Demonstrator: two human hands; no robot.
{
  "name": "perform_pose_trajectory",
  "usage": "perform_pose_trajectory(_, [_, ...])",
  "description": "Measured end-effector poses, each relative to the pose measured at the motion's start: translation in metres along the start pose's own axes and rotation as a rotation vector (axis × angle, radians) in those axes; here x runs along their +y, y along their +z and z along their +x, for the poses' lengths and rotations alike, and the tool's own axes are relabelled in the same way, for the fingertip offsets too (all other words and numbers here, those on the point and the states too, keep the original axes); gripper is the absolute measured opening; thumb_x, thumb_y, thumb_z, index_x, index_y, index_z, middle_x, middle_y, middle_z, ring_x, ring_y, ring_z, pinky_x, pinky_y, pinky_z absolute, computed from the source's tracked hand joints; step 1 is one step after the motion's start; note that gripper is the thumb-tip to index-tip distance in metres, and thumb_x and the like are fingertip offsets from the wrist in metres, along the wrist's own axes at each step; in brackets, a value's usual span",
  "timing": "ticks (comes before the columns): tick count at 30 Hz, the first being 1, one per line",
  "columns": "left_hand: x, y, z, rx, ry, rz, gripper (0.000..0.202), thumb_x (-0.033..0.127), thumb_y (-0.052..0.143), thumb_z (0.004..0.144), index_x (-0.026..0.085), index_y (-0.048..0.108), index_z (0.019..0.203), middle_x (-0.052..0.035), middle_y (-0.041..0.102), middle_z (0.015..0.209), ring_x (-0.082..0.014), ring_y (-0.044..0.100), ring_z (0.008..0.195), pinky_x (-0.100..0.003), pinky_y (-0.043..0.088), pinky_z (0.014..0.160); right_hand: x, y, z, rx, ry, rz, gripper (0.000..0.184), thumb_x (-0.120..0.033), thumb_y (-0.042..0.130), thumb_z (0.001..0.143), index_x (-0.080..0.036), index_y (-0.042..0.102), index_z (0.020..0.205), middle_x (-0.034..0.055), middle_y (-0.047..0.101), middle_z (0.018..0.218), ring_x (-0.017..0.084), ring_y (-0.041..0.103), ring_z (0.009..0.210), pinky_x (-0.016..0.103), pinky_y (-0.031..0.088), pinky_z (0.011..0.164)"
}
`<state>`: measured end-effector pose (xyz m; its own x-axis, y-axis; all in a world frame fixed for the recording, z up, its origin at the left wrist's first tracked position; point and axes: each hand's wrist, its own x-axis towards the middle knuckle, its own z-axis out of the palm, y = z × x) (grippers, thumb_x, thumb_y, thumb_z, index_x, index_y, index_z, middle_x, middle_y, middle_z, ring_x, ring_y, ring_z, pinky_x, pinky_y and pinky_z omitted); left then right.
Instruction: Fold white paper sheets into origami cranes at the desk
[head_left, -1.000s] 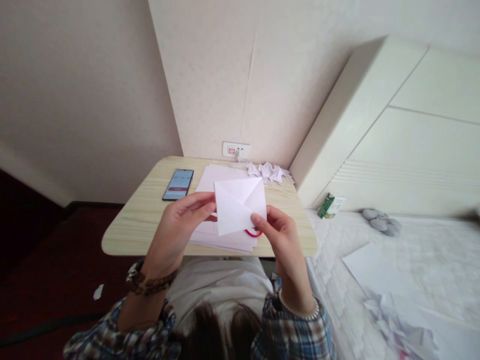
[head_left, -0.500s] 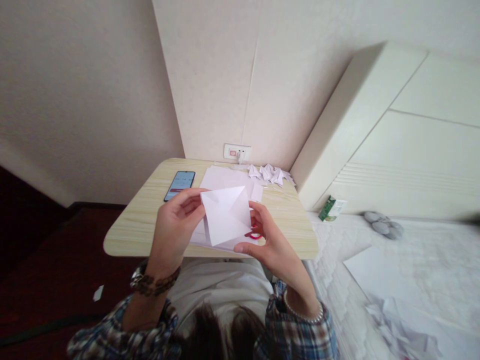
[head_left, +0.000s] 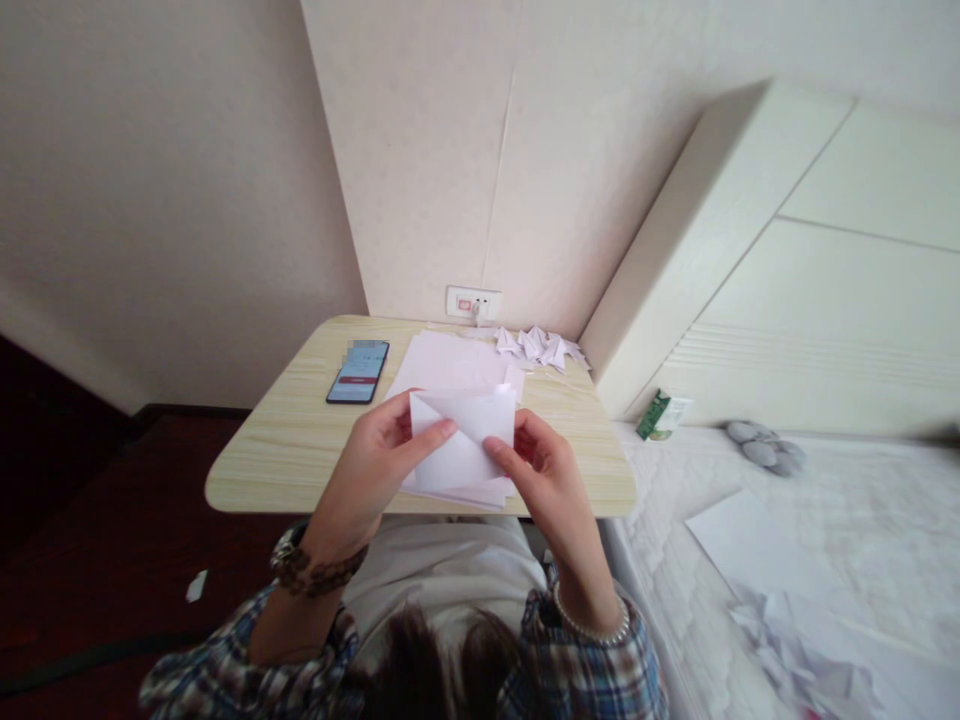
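A folded square of white paper (head_left: 466,455) is held up between both hands, above a stack of white sheets (head_left: 442,360) on the small wood-grain table. My left hand (head_left: 382,445) grips its left side, thumb pressed on the front face and fingers behind. On the right side, my right hand (head_left: 536,455) pinches the paper the same way, its thumb near the middle. Diagonal crease lines run across the front. Most fingertips are hidden behind the paper.
A phone (head_left: 358,372) with a lit screen lies on the table's left (head_left: 262,455). Several folded paper pieces (head_left: 534,347) sit at the back right, near a wall socket (head_left: 472,302). Right of the table, a mattress (head_left: 660,500) holds a green-and-white box (head_left: 660,416), a grey plush item (head_left: 765,447) and loose papers (head_left: 750,540).
The paper has turned from a tilted position to nearly level. My right hand, loosely beside its edge before, now grips it; my left thumb has moved onto the front face.
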<state>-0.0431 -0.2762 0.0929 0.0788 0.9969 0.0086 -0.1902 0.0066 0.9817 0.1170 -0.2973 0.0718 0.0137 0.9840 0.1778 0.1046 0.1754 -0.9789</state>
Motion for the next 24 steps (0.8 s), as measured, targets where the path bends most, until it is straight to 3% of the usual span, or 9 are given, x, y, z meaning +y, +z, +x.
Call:
perform_pose_trajectory(5, [-0.0015, 0.0027, -0.0024, -0.005, -0.058, -0.024, 0.033, 0.034, 0.084, 0.060, 0.016, 0.072, 0.085, -0.0054, 0.076, 0.082, -0.0219, 0.068, 0.075, -0.030, 0.054, 0.067, 0.0026, -0.0003, -0.0017, -0.007, 0.007, -0.054, 0.018, -0.036, 0.062, 0.081, -0.020, 0.059, 0.075, -0.0001, 0.057, 0.071, 0.016, 0.053, 0.071, 0.028, 0.044, 0.066])
perform_pose_trajectory(14, [-0.0041, 0.0039, -0.0028, -0.025, -0.112, -0.028, 0.028, 0.039, 0.082, 0.063, 0.017, 0.075, 0.080, -0.0044, 0.076, 0.075, -0.0182, 0.066, 0.065, -0.025, 0.051, 0.060, 0.0022, -0.0007, -0.0035, 0.017, 0.008, -0.010, 0.019, -0.037, 0.063, 0.082, -0.020, 0.058, 0.075, 0.0005, 0.060, 0.071, 0.016, 0.056, 0.071, 0.029, 0.046, 0.065])
perform_pose_trajectory(17, [-0.0014, 0.0039, -0.0027, 0.017, -0.080, 0.033, 0.029, 0.039, 0.084, 0.059, 0.017, 0.075, 0.074, -0.0039, 0.075, 0.070, -0.0195, 0.065, 0.065, -0.027, 0.051, 0.060, -0.0008, -0.0017, -0.0036, 0.004, -0.002, 0.084, 0.016, -0.034, 0.065, 0.081, -0.022, 0.057, 0.087, 0.0006, 0.064, 0.079, 0.016, 0.059, 0.075, 0.028, 0.048, 0.067])
perform_pose_trajectory(22, [-0.0018, 0.0009, -0.0012, 0.042, -0.050, 0.039, 0.028, 0.035, 0.083, 0.061, 0.017, 0.074, 0.081, -0.0043, 0.076, 0.078, -0.0215, 0.068, 0.073, -0.029, 0.053, 0.066, -0.0046, -0.0046, -0.0049, 0.051, -0.103, 0.058, 0.047, -0.028, 0.072, 0.075, -0.027, 0.049, 0.116, 0.0037, 0.061, 0.102, 0.016, 0.058, 0.084, 0.029, 0.051, 0.074])
perform_pose_trajectory(24, [-0.0027, -0.0006, -0.0007, 0.007, -0.042, 0.044, 0.028, 0.030, 0.083, 0.061, 0.019, 0.073, 0.085, -0.0038, 0.077, 0.084, -0.0213, 0.069, 0.076, -0.029, 0.054, 0.068, -0.0052, -0.0048, -0.0056, 0.066, -0.145, 0.021, 0.047, -0.026, 0.071, 0.077, -0.029, 0.049, 0.119, 0.0040, 0.060, 0.106, 0.016, 0.058, 0.087, 0.030, 0.050, 0.075])
